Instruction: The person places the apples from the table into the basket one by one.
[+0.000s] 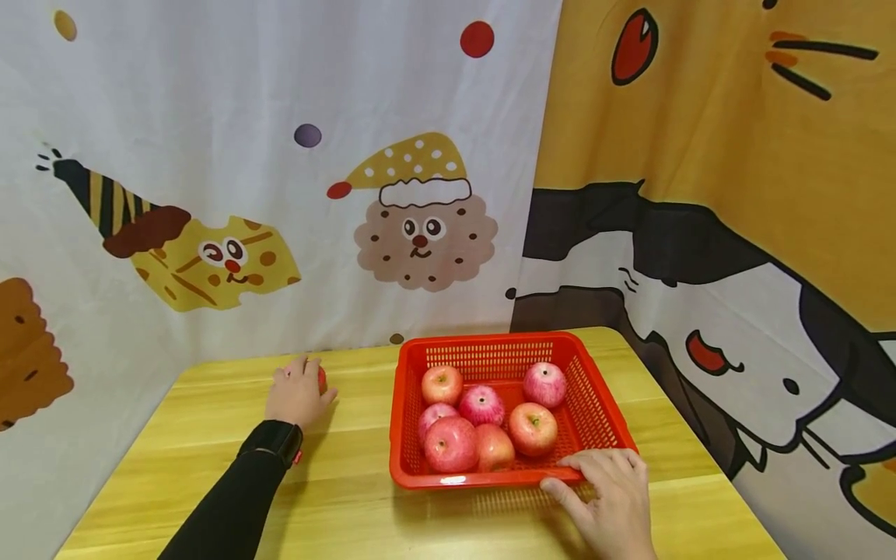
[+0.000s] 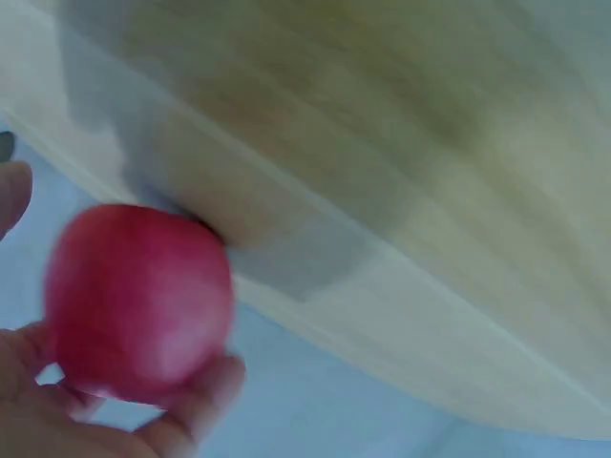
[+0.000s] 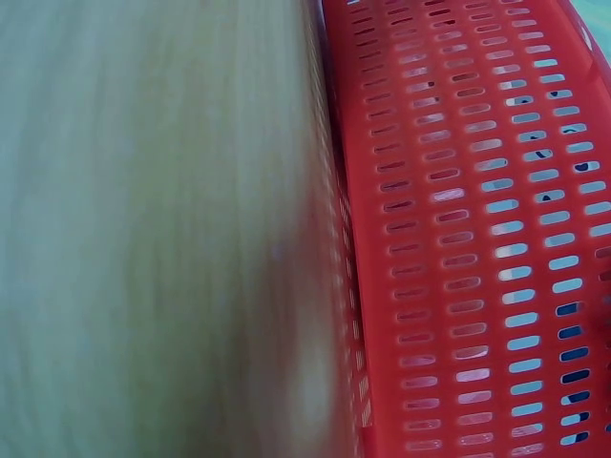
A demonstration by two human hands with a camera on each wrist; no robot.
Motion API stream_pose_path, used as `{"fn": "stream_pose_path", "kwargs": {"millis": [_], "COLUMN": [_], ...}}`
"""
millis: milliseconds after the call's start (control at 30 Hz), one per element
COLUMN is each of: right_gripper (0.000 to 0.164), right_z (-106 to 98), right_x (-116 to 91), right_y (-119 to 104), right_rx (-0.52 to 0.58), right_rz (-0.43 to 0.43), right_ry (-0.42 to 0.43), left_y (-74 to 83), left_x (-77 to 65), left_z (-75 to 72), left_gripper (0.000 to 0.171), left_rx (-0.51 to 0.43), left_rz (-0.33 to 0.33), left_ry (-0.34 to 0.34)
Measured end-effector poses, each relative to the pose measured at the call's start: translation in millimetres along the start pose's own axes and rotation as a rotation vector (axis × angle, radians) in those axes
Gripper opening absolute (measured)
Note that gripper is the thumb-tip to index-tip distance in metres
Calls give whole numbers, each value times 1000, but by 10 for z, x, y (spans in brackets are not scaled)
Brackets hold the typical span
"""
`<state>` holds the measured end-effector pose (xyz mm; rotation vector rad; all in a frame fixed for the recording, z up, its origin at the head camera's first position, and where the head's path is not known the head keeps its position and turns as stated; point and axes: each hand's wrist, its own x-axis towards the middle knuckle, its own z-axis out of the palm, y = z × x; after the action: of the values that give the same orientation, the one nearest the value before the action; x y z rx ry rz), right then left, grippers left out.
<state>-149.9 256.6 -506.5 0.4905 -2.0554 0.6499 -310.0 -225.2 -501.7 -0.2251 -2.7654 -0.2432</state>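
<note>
At the back left of the table, my left hand [image 1: 297,393] grips a red apple [image 1: 322,379], which is mostly hidden behind the fingers in the head view. The left wrist view shows that smooth red apple [image 2: 141,303] large, with fingertips [image 2: 212,389] curled against its lower side. My right hand [image 1: 612,494] holds the front rim of a red plastic basket [image 1: 420,478] near its right corner, thumb outside and fingers over the edge. Several pink and red apples [image 1: 451,445] lie in the basket, mostly toward its left and middle.
Wood-grained table [image 1: 350,498] under everything, its back edge against a hanging cloth [image 1: 245,93] with cartoon prints. In the right wrist view the basket's slotted wall [image 3: 458,248] stands beside the tabletop [image 3: 143,229]. A black band [image 1: 273,442] circles the left wrist.
</note>
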Motion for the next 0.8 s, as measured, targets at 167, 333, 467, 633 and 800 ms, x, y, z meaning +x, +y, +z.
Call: {"fn": "stream_pose_path", "kwargs": {"millis": [167,333,467,633,800], "right_gripper": [38,39,39,39,37], "right_z": [5,2,-3,-7,-5], "right_x": [-1,3,11,14,-4], "right_y": [-4,2,6,14,6], "right_rx": [1,3,-1,0,-4], "right_rz": [0,5,1,-3,5], "right_ry": [-6,0,2,1,-12], "left_y": [-54,-6,18,24,52], "left_x": [-66,-121,-160,-239,-344], "left_z": [54,66,53,53,28], "left_gripper": [57,50,48,48,49], "left_rx": [37,40,43,38,21], "left_rz": [34,22,43,98,166], "left_ry": [-18,-10,15,55,78]}}
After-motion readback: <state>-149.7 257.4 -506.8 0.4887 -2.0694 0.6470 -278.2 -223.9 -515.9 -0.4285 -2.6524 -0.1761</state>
